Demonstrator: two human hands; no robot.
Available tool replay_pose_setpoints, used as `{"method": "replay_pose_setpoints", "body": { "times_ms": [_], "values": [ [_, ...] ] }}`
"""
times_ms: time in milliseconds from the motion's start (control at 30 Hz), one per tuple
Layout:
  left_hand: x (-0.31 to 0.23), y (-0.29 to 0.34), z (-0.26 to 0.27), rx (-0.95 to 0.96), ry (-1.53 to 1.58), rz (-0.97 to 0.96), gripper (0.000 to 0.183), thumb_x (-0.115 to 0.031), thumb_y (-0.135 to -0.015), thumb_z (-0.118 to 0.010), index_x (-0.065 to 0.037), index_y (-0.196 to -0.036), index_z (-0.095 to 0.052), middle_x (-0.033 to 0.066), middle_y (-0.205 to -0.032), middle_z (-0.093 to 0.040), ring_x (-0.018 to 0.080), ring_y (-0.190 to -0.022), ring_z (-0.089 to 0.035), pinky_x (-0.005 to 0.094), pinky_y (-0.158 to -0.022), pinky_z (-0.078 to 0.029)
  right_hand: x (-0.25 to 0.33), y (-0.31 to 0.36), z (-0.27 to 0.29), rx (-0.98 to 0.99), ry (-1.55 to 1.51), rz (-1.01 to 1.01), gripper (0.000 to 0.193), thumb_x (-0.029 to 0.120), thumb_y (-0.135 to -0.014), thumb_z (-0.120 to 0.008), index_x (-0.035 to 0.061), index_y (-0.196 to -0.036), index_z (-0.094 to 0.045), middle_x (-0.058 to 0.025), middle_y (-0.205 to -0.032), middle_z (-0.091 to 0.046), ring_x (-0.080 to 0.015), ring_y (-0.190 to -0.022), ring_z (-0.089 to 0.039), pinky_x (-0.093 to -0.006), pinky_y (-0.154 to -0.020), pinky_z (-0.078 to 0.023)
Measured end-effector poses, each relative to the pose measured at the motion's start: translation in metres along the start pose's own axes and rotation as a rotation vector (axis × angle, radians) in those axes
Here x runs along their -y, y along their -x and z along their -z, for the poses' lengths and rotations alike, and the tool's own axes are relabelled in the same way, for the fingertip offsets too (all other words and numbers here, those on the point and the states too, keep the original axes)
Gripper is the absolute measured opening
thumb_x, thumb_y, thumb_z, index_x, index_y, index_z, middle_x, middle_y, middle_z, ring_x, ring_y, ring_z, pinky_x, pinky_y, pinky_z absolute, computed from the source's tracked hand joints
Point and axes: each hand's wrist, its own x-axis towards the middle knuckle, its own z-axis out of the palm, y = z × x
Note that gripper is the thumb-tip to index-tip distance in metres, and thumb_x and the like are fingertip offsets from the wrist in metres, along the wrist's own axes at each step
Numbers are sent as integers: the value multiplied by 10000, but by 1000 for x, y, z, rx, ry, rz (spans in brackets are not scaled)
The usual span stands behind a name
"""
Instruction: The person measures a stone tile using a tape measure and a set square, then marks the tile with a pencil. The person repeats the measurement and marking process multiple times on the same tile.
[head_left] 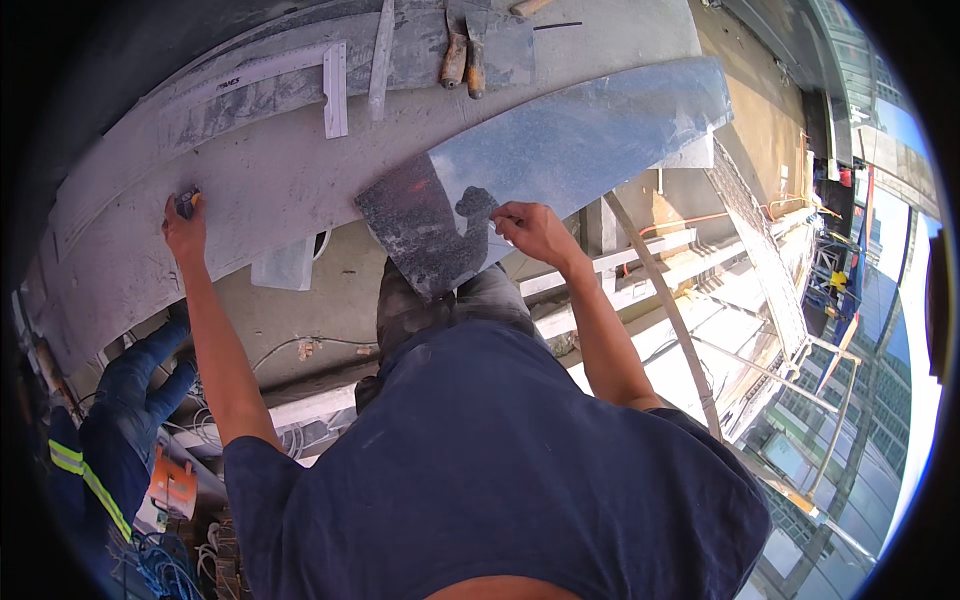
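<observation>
My left hand [184, 234] is out over the grey board on the left, its fingers closed round a small dark tool with an orange part, which looks like a tape measure [186, 203]. In front of my body, my right hand [540, 236] is pinched at the near edge of a shiny metal sheet [590, 130]. Whatever is between those fingertips is too small to make out. The sheet lies at a slant across the grey board [270, 190] and reflects sky at its right part; its left end looks dark and speckled.
A metal square [335, 95], a flat strip [381, 60] and two scrapers with worn handles [464, 60] lie on the board's far side. At lower left is another person in a reflective-striped top [100, 470], near an orange bucket [173, 484]. Railings [850, 400] stand at right.
</observation>
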Motion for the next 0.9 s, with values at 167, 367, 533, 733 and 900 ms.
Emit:
{"method": "replay_pose_setpoints", "body": {
  "times_ms": [167, 367, 533, 733, 900],
  "values": [
    [-7, -19, -1, 14, -18, 71, 857, -525, -819, -878, -70, -1481, -583, 282, -1356, -686, 479, -1293, -617, 521, -1116, -495, -43, 40, -42, 96, 132, 97, 291, 202, -961, -646, 29, -1150, -782, -266, -1033, -775, -452, -1012, -746, -508, -905, -582],
    [-58, 20, 6, -96, 74, 33, 928, -408, -828, -885, -66, -1581, -464, 330, -1423, -600, 500, -1337, -575, 564, -1130, -472, -29, -18, -29, -105, 95, 248, 255, 183, -952, -668, 16, -1119, -763, -257, -1028, -767, -455, -964, -740, -517, -882, -571],
    [-125, 111, 18, -213, 139, -92, 825, -219, -859, -821, -66, -1579, -447, 322, -1491, -514, 510, -1369, -524, 591, -1142, -443, 34, -99, 8, -484, -10, 363, 224, 162, -960, -700, 0, -1102, -762, -218, -981, -777, -354, -875, -762, -444, -802, -586],
    [-187, 276, 33, 3, 313, -45, 562, -140, -869, -770, -30, -1401, -625, 297, -1426, -590, 490, -1326, -567, 544, -1127, -479, 58, -135, 18, -256, -167, 438, 237, 181, -997, -693, -18, -1112, -754, -130, -864, -760, -211, -749, -726, -365, -721, -568],
    [-166, 398, 31, 38, 360, 111, 514, -147, -863, -778, -30, -1349, -657, 274, -1334, -656, 462, -1252, -629, 507, -1093, -515, 40, -100, -38, 108, -98, 492, 255, 189, -987, -690, 13, -1154, -769, -208, -990, -796, -347, -930, -785, -418, -856, -598]
  ]
}}
